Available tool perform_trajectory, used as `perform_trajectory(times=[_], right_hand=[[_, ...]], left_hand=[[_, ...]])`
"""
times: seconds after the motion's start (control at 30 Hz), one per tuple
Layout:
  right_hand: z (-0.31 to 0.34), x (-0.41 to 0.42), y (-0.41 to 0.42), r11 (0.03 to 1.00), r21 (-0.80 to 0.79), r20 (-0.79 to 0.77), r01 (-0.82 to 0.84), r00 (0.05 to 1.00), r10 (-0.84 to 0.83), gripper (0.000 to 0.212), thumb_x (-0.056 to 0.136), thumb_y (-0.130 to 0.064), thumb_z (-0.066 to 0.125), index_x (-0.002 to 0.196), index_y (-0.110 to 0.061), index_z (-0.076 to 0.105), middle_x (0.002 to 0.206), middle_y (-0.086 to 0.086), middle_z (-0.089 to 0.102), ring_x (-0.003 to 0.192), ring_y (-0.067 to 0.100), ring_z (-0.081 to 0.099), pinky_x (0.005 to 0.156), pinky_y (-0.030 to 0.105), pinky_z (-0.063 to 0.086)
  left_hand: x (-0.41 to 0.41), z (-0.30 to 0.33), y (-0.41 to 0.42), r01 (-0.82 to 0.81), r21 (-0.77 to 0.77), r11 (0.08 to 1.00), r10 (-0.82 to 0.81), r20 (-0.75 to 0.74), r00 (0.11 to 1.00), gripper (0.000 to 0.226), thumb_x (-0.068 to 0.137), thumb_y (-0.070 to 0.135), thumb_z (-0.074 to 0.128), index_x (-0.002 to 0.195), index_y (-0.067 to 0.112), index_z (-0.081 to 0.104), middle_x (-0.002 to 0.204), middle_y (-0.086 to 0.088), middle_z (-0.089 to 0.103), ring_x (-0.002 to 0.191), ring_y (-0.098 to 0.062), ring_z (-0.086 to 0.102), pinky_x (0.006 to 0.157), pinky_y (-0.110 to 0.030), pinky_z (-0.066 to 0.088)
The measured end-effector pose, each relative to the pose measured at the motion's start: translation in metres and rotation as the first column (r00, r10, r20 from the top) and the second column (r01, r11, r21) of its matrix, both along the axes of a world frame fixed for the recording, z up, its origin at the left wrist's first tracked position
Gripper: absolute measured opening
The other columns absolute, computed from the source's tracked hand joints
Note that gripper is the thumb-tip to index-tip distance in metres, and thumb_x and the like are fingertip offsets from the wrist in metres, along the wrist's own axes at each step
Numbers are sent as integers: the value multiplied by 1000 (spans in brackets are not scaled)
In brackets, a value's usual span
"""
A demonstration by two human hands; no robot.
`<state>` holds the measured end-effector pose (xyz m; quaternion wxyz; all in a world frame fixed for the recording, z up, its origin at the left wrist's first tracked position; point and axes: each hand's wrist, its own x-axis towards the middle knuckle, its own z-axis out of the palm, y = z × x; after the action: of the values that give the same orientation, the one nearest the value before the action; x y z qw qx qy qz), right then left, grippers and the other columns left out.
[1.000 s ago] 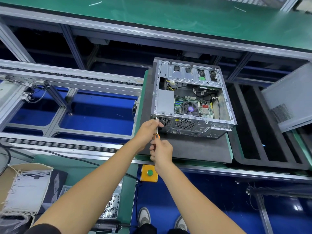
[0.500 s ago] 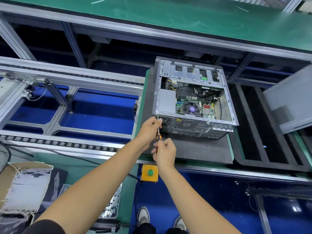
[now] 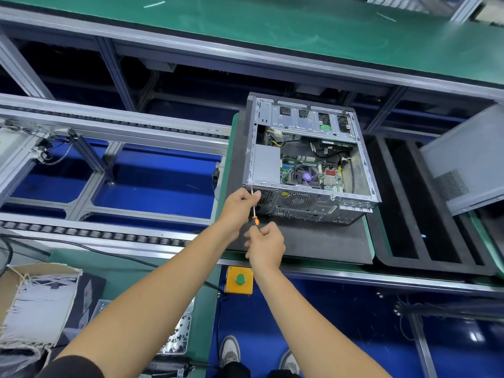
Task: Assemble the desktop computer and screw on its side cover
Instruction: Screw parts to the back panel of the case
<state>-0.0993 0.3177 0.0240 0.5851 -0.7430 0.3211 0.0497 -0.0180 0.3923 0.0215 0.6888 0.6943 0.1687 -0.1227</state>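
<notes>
An open grey computer case (image 3: 308, 165) lies on its side on a dark foam pad (image 3: 313, 241), with the motherboard, fan and cables showing inside. A screwdriver (image 3: 254, 214) with an orange and black handle points up at the case's near left rear corner. My right hand (image 3: 266, 245) grips its handle from below. My left hand (image 3: 240, 207) pinches the metal shaft near the tip, right against the case corner. The grey side cover (image 3: 469, 159) leans at the right edge, apart from the case.
A yellow box with a green button (image 3: 239, 280) hangs under the conveyor rail. A tray of small black screws (image 3: 177, 336) and a cardboard box (image 3: 32, 301) sit at lower left. A black foam tray (image 3: 425, 203) lies right of the case. Roller rails (image 3: 95, 233) run left.
The hands and screwdriver stay at the same case corner. My right hand's fingers have shifted slightly on the handle.
</notes>
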Motion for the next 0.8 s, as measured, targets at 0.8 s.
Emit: perform_trajectory(times=[0.8], right_hand=[[14,17,17,676,696,-248,242,964,-90,10,99,-15,50,95,-9,56,62,14,69,31,14,43,31,15,27]], left_hand=[[-32,-57,14,228,-29,973,-230,-133,964,27,98,5,34,76,18,39,47,11,34,33,-1,31,35,-18,25]])
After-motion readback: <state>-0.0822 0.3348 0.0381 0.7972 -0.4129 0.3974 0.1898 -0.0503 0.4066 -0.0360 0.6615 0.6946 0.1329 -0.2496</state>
